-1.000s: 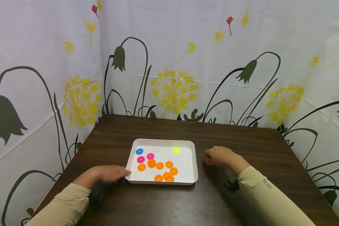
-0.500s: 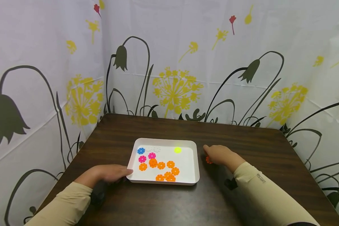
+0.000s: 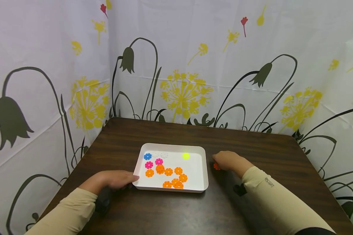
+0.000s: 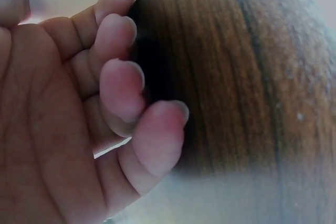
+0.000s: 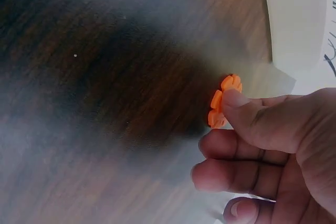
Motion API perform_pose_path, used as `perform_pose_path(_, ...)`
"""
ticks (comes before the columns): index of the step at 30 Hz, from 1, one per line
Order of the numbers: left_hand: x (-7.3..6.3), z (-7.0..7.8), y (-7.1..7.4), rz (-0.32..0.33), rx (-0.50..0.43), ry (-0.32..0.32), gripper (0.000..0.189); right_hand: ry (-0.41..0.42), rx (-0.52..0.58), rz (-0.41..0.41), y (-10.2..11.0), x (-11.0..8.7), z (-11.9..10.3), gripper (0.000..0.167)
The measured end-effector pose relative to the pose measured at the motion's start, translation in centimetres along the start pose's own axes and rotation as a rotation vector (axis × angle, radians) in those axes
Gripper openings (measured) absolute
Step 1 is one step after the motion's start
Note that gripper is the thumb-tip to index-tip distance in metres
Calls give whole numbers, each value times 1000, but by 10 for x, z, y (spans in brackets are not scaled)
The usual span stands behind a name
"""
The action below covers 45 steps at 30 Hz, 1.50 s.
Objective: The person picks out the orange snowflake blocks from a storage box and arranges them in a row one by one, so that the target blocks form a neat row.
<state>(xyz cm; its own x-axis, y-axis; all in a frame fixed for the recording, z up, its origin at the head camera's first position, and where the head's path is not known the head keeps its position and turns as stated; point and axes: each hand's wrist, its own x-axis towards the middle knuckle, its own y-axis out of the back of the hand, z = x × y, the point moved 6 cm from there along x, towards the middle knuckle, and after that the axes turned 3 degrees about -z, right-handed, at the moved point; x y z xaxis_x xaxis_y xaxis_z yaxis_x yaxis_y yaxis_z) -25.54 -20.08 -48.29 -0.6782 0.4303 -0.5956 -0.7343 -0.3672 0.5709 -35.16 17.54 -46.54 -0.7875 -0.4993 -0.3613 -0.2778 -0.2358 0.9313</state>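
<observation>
A white tray (image 3: 194,169) lies on the dark wooden table. My left hand (image 3: 116,179) holds its left front corner, the thumb over the rim; in the left wrist view the other fingers (image 4: 157,135) are curled beside the tray wall. Just right of the tray, my right hand (image 3: 229,160) pinches orange notched plastic discs (image 3: 216,166) between thumb and forefinger, low over the tabletop. The right wrist view shows the orange discs (image 5: 220,108) on edge and overlapping; how many is unclear. Several orange notched discs (image 3: 168,171) lie in the tray, some overlapping.
Inside the tray are also two pink discs (image 3: 148,165), a blue disc (image 3: 147,156), clear or white discs (image 3: 164,155) and a bright yellow one (image 3: 186,156). A flower-printed curtain (image 3: 176,39) hangs behind the wooden table (image 3: 176,212).
The head view has shifted slightly, moving the scene to the right. My right hand stays low beside the tray, holding the orange discs, its fingers moving slightly. My left hand keeps its hold.
</observation>
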Motion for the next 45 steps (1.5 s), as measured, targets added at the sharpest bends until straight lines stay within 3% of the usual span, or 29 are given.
perform_pose_path(6,1,-3,-1,5,-15,9,35,18,-19,-38,7,-2,-8,17)
perform_pose_path(13,2,-5,-1,1,-1,-10,36,22,-13,-25,32,-2,-16,8)
perform_pose_path(23,1,-7,0,6,-6,1,36,59,-53,28,65,9,-49,19)
perform_pose_path(37,2,-9,-1,8,-9,3,35,115,-83,10,68,32,-103,19)
perform_pose_path(45,2,-6,1,17,8,-6,36,135,-107,-31,59,40,-127,20)
